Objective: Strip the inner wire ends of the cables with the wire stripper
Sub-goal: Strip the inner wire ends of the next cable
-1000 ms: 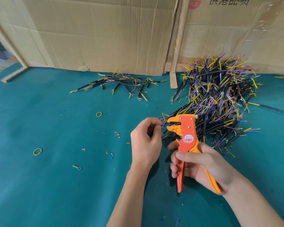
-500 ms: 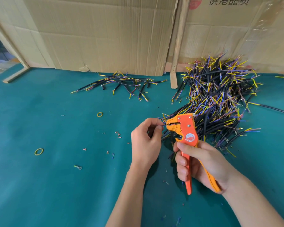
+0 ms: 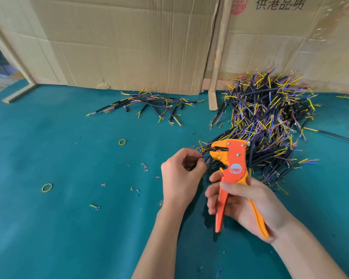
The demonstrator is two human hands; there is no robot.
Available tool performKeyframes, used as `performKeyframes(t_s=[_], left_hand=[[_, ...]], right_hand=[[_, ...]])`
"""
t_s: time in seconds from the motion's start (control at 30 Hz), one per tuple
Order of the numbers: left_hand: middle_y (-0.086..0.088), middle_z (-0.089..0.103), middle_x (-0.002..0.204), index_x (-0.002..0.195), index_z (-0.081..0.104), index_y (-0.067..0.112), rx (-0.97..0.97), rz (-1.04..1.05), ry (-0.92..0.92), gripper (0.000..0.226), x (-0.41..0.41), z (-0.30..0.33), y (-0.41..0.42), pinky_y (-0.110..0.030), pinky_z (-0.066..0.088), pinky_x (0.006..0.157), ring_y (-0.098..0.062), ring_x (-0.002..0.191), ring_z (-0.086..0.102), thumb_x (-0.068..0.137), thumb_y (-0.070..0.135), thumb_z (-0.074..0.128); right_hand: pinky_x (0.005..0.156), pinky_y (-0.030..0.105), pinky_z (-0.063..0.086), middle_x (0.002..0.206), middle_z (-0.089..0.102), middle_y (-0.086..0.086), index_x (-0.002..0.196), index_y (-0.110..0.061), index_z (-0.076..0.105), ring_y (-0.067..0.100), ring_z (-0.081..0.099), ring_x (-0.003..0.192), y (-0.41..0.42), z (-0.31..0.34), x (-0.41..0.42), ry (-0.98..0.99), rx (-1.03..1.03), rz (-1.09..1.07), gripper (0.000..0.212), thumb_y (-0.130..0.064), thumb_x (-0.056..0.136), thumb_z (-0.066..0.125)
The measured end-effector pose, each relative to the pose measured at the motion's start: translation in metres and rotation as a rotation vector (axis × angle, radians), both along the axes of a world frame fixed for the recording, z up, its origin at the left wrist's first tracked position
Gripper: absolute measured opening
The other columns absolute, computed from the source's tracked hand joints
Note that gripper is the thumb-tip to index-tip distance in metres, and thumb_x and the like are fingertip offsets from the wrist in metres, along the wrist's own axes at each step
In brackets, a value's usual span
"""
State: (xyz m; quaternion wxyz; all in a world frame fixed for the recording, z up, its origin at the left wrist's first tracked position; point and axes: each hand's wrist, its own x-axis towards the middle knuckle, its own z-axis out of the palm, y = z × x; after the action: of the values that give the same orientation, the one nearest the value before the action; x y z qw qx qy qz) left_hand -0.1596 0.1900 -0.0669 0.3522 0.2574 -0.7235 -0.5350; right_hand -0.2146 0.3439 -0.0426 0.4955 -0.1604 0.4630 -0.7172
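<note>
Left hand [image 3: 180, 179], at the centre of the frame, has thumb and forefinger curled together, pinching a thin dark cable [image 3: 207, 158] whose end reaches toward the head of the wire stripper [image 3: 230, 168]. Just right of it, the right hand [image 3: 244, 204] wraps its fingers around the orange and yellow handles, holding the tool upright with its beak pointing left, almost touching the left fingertips.

Scanning the teal table [image 3: 48, 238] from the left: a yellow rubber band [image 3: 47, 187] at mid-left, a small green-sleeved ring terminal [image 3: 95, 207] below it, scattered insulation scraps [image 3: 144, 166], and a second rubber band [image 3: 122, 141] higher up. A small spread of cables [image 3: 149, 105] lies at upper centre against the cardboard sheets [image 3: 129, 47]. A wooden strip [image 3: 216, 67] stands between the sheets. Behind the stripper, in the upper right, the big heap of black cables [image 3: 270, 121] with yellow and blue inner wires crowds right up to the tool's head.

Compared with half a second ago, the stripper's handles sit closer together and the red handle has swung nearer the palm.
</note>
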Motion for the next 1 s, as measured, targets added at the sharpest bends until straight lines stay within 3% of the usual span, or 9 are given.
performKeyframes(t_s=[0.1,0.2,0.4,0.53,1.0], left_hand=[[0.004,0.070,0.065,0.074,0.069,0.022,0.037,0.014,0.036,0.017,0.001,0.002,-0.001,-0.035,0.059,0.063,-0.015,0.059,0.067,0.082,0.007,0.067],[0.001,0.070,0.065,0.074,0.068,0.020,0.073,-0.006,0.020,0.016,0.001,0.004,-0.002,-0.026,0.051,0.057,-0.011,0.053,0.060,0.084,0.008,0.065],[-0.001,0.073,0.071,0.078,0.066,0.016,0.191,-0.122,-0.016,0.014,0.002,0.006,-0.002,-0.017,0.043,0.050,-0.013,0.054,0.063,0.090,0.010,0.062],[0.000,0.073,0.070,0.080,0.066,0.014,0.227,-0.178,0.000,0.014,0.003,0.007,-0.004,-0.015,0.043,0.051,-0.011,0.055,0.062,0.093,0.010,0.062],[0.003,0.069,0.068,0.081,0.064,0.018,0.164,-0.279,-0.031,0.019,0.004,0.005,-0.005,-0.013,0.039,0.052,-0.013,0.057,0.059,0.095,0.005,0.058]], right_hand=[[0.071,0.050,0.058,0.095,0.064,0.035,0.105,0.001,0.070,0.041,0.066,0.074,0.004,0.000,-0.006,-0.024,-0.017,-0.055,0.032,-0.010,0.075,0.074],[0.073,0.051,0.058,0.098,0.064,0.036,0.108,0.002,0.070,0.042,0.067,0.076,0.008,0.001,-0.010,-0.019,-0.008,-0.051,0.034,-0.010,0.077,0.075],[0.075,0.053,0.057,0.102,0.063,0.040,0.111,0.005,0.067,0.045,0.067,0.078,0.010,0.000,-0.010,0.007,0.048,0.029,0.060,-0.018,0.063,0.093],[0.074,0.053,0.057,0.101,0.063,0.040,0.114,0.008,0.065,0.045,0.067,0.077,0.009,-0.001,-0.009,0.001,0.057,0.042,0.064,-0.018,0.063,0.093],[0.067,0.052,0.055,0.080,0.057,0.026,0.108,0.002,0.067,0.042,0.061,0.070,0.011,0.003,-0.010,0.019,0.082,0.094,0.047,-0.022,0.073,0.088]])
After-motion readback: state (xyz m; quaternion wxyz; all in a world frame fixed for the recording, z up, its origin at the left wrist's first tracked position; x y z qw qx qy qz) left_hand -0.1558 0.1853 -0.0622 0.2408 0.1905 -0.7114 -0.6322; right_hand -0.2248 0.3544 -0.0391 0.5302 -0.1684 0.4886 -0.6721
